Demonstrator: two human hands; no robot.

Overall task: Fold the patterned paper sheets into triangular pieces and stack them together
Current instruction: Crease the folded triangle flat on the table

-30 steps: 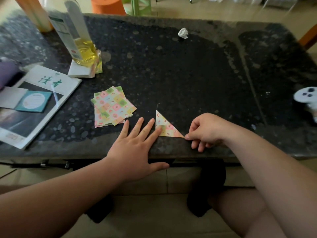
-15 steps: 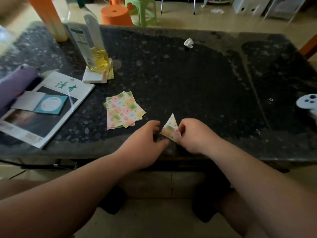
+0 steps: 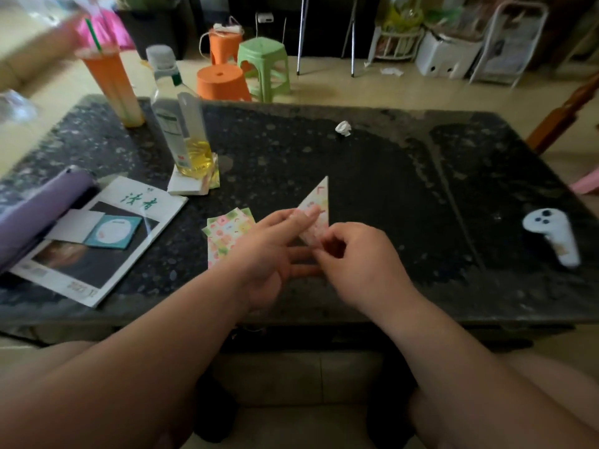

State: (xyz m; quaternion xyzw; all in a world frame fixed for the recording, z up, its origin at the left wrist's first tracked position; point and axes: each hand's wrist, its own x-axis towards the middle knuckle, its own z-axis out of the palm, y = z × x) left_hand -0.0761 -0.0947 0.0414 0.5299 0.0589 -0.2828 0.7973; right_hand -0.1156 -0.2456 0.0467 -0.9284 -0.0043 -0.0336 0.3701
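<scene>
Holds the folded triangle (image 3: 319, 202) up off the table (image 3: 372, 163), above its near edge, with the sharp tip pointing away. Lay flat under pressing fingers a second ago, got pinched up half a second ago, and now shows longer and narrower, as if turned or partly opened in the air. Pinches its lower half with the left hand (image 3: 275, 251), thumb and forefinger on the paper, other fingers stretched beneath. Grips the bottom corner with the right hand (image 3: 359, 257), fingers curled in. Probably means the first crease is set and either being checked or leading into a second fold; stacking not yet done. Leaves the stack of unfolded sheets (image 3: 227, 231) lying fanned just left of the triangle, partly hidden by the left hand. Thin matte paper, pastel checks of pink, green and yellow, crisp straight edges. Dark speckled stone top, glossy, dull in patches. Farther out: a glossy magazine (image 3: 107, 241), a clear oil bottle (image 3: 181, 124), a crumpled white scrap (image 3: 343, 128).
</scene>
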